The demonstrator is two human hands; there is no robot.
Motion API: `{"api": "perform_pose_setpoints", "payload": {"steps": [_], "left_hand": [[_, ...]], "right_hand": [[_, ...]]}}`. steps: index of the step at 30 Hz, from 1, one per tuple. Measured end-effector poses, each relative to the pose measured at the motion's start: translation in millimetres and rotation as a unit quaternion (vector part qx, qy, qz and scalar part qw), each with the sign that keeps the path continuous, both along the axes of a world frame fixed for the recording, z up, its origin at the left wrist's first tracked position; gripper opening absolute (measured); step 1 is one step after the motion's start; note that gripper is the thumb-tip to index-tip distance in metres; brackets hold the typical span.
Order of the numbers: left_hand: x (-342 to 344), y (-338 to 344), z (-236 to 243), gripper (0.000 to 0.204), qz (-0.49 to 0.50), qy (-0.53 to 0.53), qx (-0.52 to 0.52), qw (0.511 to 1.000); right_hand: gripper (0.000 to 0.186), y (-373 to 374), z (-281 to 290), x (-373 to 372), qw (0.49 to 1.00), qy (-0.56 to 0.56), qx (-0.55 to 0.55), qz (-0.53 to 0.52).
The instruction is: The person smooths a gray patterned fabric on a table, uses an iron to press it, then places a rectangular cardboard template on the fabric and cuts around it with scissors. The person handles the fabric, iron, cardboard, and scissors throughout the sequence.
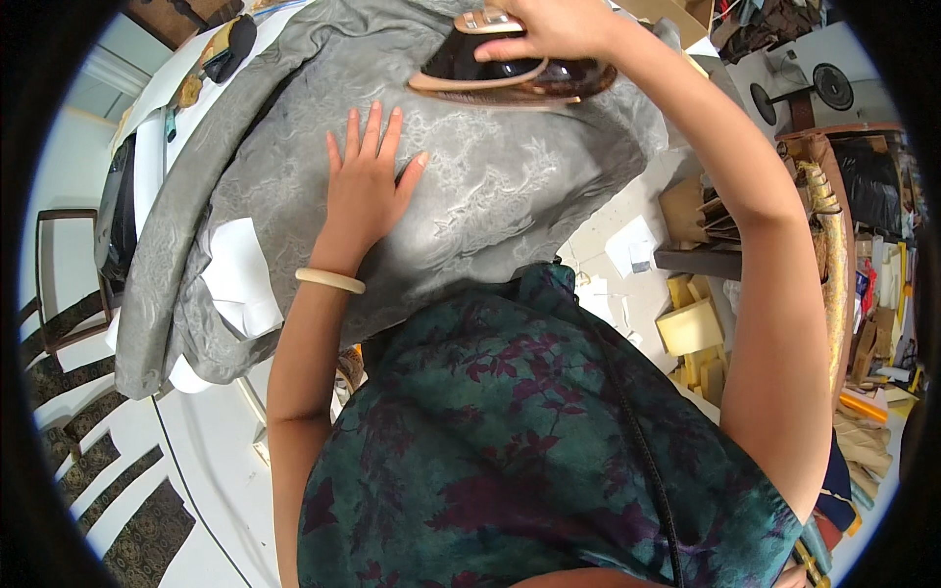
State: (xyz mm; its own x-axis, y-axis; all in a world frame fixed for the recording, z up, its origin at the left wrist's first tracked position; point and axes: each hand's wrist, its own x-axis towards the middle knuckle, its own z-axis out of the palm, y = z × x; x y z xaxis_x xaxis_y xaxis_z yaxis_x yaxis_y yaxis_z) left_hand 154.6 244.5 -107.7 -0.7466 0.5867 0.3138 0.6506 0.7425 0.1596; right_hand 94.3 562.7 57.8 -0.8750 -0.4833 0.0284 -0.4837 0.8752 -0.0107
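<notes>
Keep the iron (495, 71) level and gliding over the grey cloth (470, 196), without lingering on the floral pattern. Smooth creases outward before each pass, chiefly at the rumpled edges, and hold the cloth taut with fingers well clear of the iron. Right hand (564, 34): closed around the top of the iron, thumb along the near side, at the upper edge of the view; cannot tell full contact between iron and cloth. Left hand (371, 196): palm down on the cloth, fingers straight and spread apart, gripping nothing, left of the iron and nearer the body. Beside the left wrist, a white sheet (240, 279) lying against the cloth.
</notes>
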Motion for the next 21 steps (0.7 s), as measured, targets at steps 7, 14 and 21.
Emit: {"api": "perform_pose_setpoints", "payload": {"steps": [7,14,21], "left_hand": [[-5,-20,-8,0.071,0.045,0.005,-0.006,0.999],[-19,-21,-2,0.078,0.064,0.016,-0.010,0.998],[-7,-36,4,0.078,0.079,0.017,-0.012,0.997]], "right_hand": [[0.053,-12,2,103,0.997,-0.042,-0.033,0.055],[0.052,-16,1,66,0.999,-0.030,-0.028,0.034],[0.062,-18,-6,3,1.000,0.030,0.001,-0.004]]}}
